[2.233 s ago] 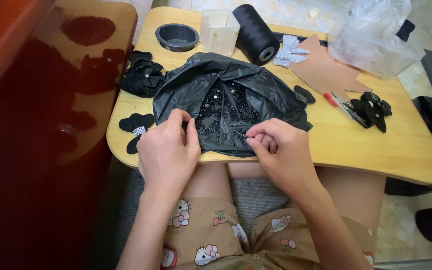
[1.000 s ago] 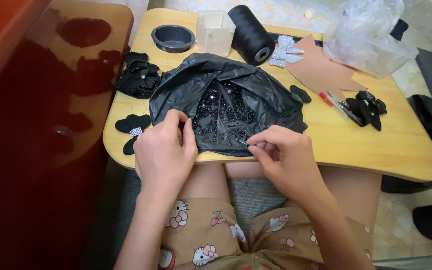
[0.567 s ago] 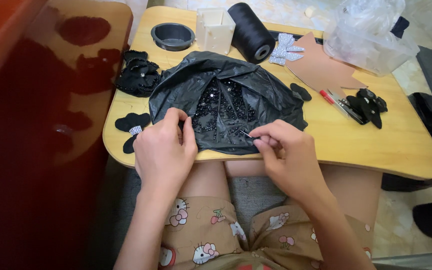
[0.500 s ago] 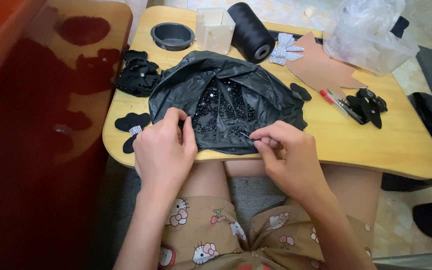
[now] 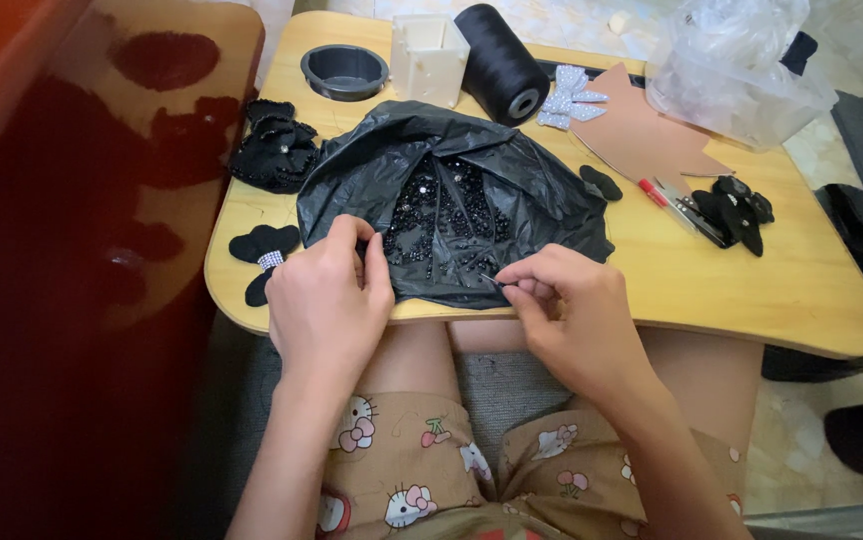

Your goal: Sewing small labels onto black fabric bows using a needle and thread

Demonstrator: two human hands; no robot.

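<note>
Black beads (image 5: 442, 215) are piled in an opened black plastic bag (image 5: 542, 190) at the near edge of the small wooden table (image 5: 752, 290); many beads are left, and finished black bows (image 5: 262, 255) are seen at the left edge. Something thin, too small to tell, is pinched by the right hand (image 5: 567, 320), while the bag's edge is gripped by the left hand (image 5: 327, 300).

Small light-wood lap table (image 5: 752, 300) w/ rounded corners, glossy dark-red furniture (image 5: 72, 250) at left, pale floor (image 5: 832, 440), maybe tile.
</note>
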